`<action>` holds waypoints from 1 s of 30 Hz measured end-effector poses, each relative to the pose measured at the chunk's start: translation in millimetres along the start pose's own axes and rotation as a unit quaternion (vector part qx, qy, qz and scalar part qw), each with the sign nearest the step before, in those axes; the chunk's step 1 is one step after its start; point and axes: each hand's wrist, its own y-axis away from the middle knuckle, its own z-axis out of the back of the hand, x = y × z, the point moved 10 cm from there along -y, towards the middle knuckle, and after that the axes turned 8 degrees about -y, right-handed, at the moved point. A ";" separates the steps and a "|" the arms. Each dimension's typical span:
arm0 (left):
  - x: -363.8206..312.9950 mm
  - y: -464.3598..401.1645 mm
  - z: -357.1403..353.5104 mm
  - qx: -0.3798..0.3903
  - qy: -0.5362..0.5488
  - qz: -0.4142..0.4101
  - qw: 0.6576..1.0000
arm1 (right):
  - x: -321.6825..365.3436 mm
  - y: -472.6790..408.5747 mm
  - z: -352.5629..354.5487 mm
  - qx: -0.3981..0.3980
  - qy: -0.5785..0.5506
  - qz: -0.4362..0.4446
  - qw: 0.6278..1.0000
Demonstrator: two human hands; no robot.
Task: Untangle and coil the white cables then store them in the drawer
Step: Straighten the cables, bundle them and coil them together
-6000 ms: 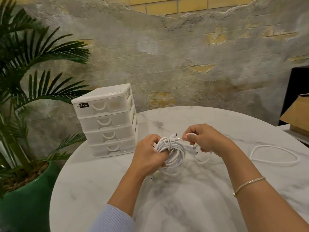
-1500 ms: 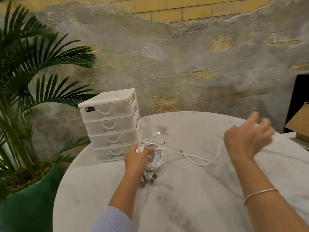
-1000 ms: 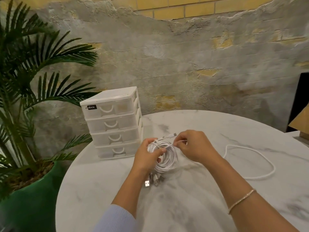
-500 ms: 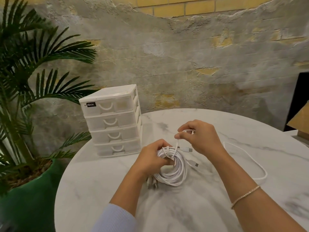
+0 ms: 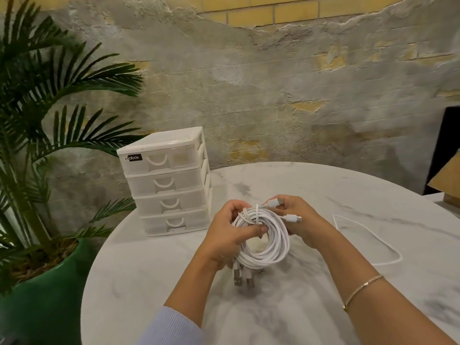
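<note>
Both hands meet above the middle of the marble tabletop (image 5: 298, 307). The left hand (image 5: 227, 235) grips the coil (image 5: 267, 241) of white cable, thumb across its upper left turns, fingers curled behind. USB plugs (image 5: 242, 278) hang below the coil. The right hand (image 5: 302, 220) pinches a plug end (image 5: 273, 202) at the coil's top; a second plug (image 5: 293, 218) juts across its palm. To the right a loose cable (image 5: 368, 235) lies looped on the tabletop, apart from the hands. Farther left stands a drawer unit (image 5: 166, 183), four drawers, all closed. A plant (image 5: 49, 145) in a green pot (image 5: 44, 295) stands far left, off the tabletop.
</note>
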 end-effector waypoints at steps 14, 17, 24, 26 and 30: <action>5.1 -4.9 16.9 -0.064 0.010 -0.005 0.998 | -15.6 8.8 -19.4 0.091 0.078 -0.054 0.991; 13.8 -6.5 27.7 -0.109 -0.018 0.008 0.994 | -15.0 8.3 -17.6 0.088 0.094 -0.055 0.990; 25.5 -3.5 47.0 -0.192 -0.017 0.040 0.980 | 20.4 10.4 19.9 -0.089 0.196 0.027 0.976; 26.1 -2.7 47.0 -0.200 -0.016 0.044 0.979 | 35.1 16.2 14.2 -0.081 0.152 0.071 0.982; 26.1 -1.1 44.8 -0.210 -0.005 0.055 0.976 | 34.2 24.5 -28.8 0.028 0.226 0.073 0.971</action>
